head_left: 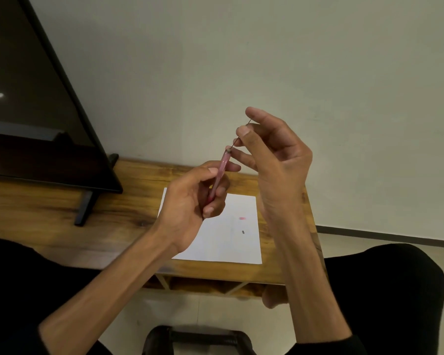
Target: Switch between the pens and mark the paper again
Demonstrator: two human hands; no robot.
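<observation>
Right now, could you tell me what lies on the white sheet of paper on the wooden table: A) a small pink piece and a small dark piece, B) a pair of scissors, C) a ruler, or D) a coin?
A: a small pink piece and a small dark piece lie apart on the white sheet of paper, below the hands.

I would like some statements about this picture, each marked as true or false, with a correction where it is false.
1. The left hand grips a pink pen barrel. True.
2. The right hand lies flat on the white paper. False: it is raised above the wooden table and pinches a thin refill rod that sticks out of the barrel's top.
3. A small pink piece and a small dark piece lie on the paper. True.
4. The paper lies on the floor. False: it lies on the table.
5. A dark screen stands on the table at the left. True.
</observation>
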